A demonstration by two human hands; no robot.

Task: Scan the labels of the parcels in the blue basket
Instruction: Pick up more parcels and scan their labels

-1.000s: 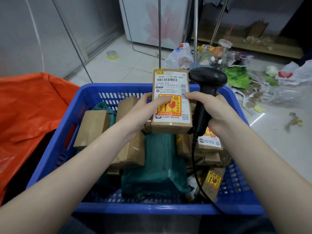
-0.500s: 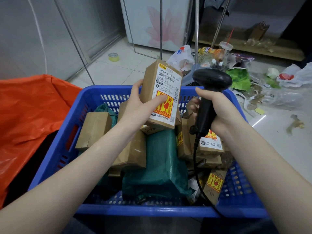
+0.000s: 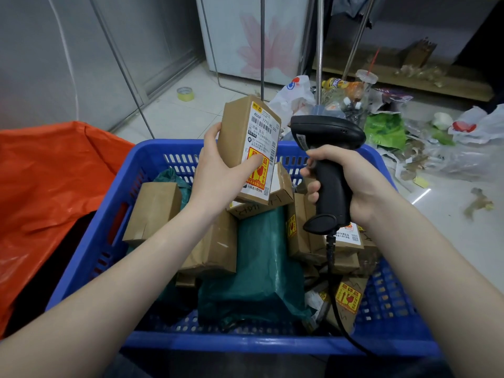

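Blue basket (image 3: 90, 257); two green bags (image 3: 261, 268).

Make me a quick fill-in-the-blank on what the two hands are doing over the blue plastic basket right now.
1. The left hand holds a brown cardboard parcel with a white ____ stuck on it.
2. The right hand grips a ____ handheld barcode scanner.
3. The scanner's cable trails down into the blue plastic basket, beside a flat ____ plastic mailer bag.

Missing words: label; black; green
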